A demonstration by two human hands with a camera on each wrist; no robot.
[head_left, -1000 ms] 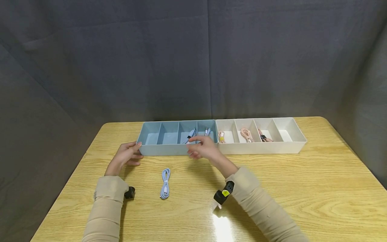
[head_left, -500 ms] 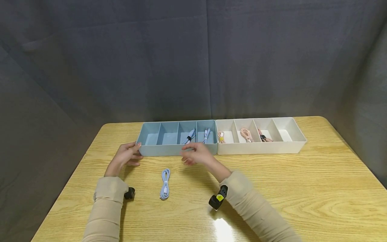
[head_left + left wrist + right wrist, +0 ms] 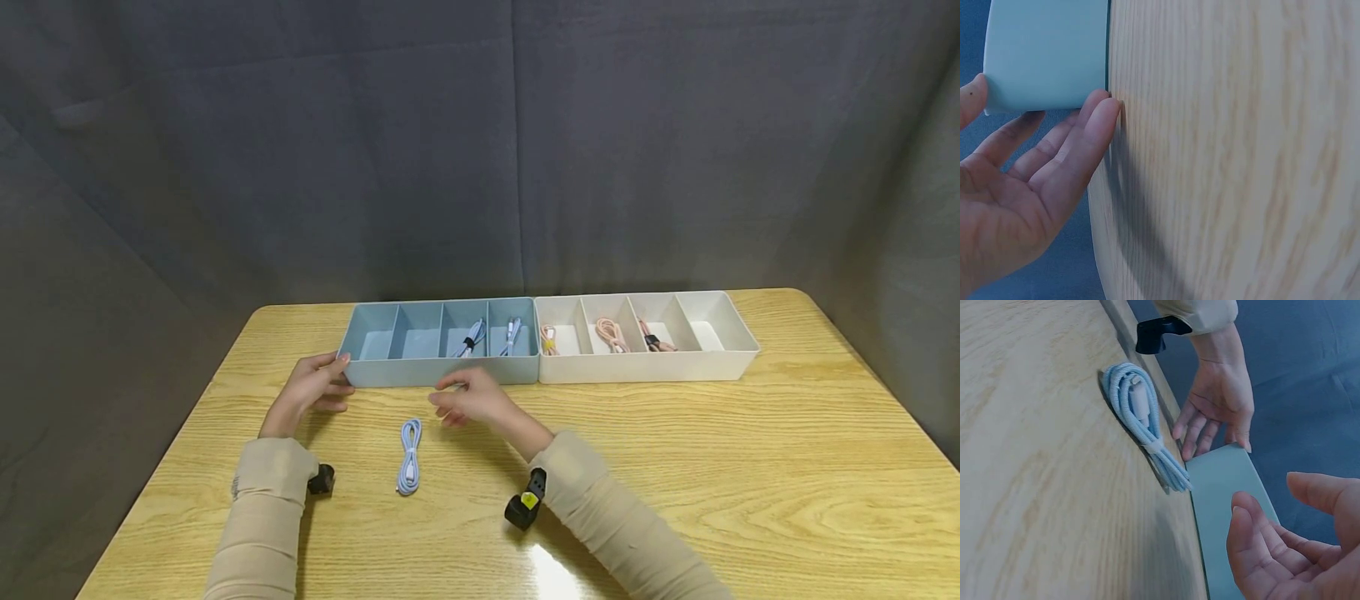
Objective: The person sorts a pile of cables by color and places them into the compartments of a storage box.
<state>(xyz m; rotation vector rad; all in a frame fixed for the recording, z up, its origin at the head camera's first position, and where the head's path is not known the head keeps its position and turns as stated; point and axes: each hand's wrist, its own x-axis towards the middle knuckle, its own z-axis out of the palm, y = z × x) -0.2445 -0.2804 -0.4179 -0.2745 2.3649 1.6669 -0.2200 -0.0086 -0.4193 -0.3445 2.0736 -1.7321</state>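
Note:
A bundled light-blue cable [image 3: 409, 457] with a pale tie and a white plug lies on the table in front of the blue divided box [image 3: 405, 372]. My left hand [image 3: 309, 383] touches that box's left end, thumb at the rim and fingers fairly straight against the end wall, as the left wrist view [image 3: 1035, 187] shows. In front of the blue box my right hand [image 3: 472, 397] hovers to the right of the cable, thumb and fingers apart, holding nothing. Two more blue cables sit in the box's right compartments, one blue cable with a black tie [image 3: 470, 340] and another blue cable [image 3: 512, 335].
A white divided box [image 3: 637, 367] stands end to end with the blue one. Its compartments hold a pink cable with a yellow tie [image 3: 549, 340], a loosely coiled pink cable [image 3: 611, 333] and a pink cable with a black tie [image 3: 658, 342]. A dark curtain [image 3: 450, 150] hangs behind the table.
My right hand has moved left and toward me, from the front edge of the blue box to near the cable on the table. The left hand has stayed at the box's end.

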